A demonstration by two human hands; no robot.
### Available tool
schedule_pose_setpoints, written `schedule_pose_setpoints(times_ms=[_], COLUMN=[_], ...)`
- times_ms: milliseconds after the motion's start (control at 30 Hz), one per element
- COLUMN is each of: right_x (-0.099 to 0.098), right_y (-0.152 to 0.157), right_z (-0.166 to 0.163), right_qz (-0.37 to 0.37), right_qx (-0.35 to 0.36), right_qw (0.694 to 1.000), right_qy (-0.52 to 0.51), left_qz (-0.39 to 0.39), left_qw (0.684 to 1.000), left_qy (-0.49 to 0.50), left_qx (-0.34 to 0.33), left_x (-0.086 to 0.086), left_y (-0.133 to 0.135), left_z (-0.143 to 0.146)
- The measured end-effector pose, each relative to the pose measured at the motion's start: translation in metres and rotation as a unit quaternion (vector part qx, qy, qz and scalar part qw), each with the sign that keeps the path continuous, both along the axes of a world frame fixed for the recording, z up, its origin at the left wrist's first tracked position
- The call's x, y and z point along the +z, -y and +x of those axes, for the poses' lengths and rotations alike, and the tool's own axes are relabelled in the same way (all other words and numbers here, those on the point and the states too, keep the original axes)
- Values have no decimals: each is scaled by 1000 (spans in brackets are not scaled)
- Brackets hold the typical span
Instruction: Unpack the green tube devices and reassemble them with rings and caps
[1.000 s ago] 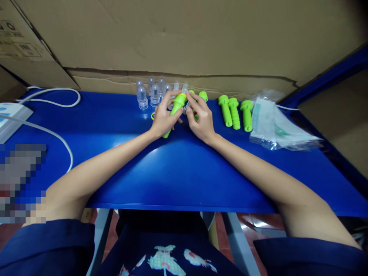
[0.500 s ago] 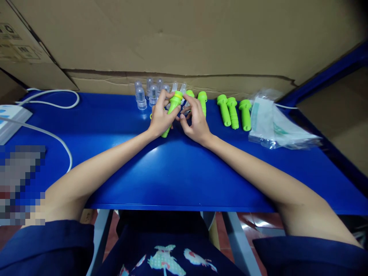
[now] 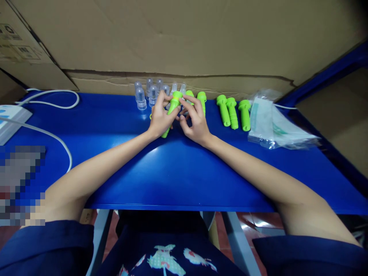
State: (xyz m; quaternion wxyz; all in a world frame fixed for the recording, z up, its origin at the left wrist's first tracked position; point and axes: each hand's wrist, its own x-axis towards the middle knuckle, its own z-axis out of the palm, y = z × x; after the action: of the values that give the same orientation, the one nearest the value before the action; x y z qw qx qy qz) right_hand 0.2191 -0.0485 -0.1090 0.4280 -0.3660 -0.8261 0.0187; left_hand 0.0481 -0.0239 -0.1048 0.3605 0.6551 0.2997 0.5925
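My left hand [image 3: 160, 118] is wrapped round a bright green plastic handle [image 3: 171, 110], tilted with its wide head up and away from me. My right hand [image 3: 196, 119] pinches at that head with thumb and forefinger; whatever small part sits between them is hidden. Behind my hands stand several clear plastic caps [image 3: 149, 93] in a cluster. Two more green handles [image 3: 202, 100] lie just behind my right hand. Both forearms rest on the blue table [image 3: 178, 168].
Three green handles [image 3: 232, 111] lie side by side to the right, beside a pile of clear plastic bags [image 3: 276, 124]. A white cable [image 3: 54, 100] and a white device [image 3: 11, 117] sit at the far left. Cardboard boxes [image 3: 184, 42] wall off the back.
Both hands and the green handle shifted slightly left and away from me. My right fingers opened briefly, then came back to the handle's head.
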Motion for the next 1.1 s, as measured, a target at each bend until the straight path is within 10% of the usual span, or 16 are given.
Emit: schedule_pose_setpoints(times_ms=[1100], right_x=[-9], right_y=[-8], right_z=[3], right_qz=[10], right_qx=[-23], right_qw=[998], right_qy=[-56], left_qz=[7], left_qw=[1000], left_qy=[-24], left_qx=[-10], left_x=[2], left_y=[5], left_z=[0])
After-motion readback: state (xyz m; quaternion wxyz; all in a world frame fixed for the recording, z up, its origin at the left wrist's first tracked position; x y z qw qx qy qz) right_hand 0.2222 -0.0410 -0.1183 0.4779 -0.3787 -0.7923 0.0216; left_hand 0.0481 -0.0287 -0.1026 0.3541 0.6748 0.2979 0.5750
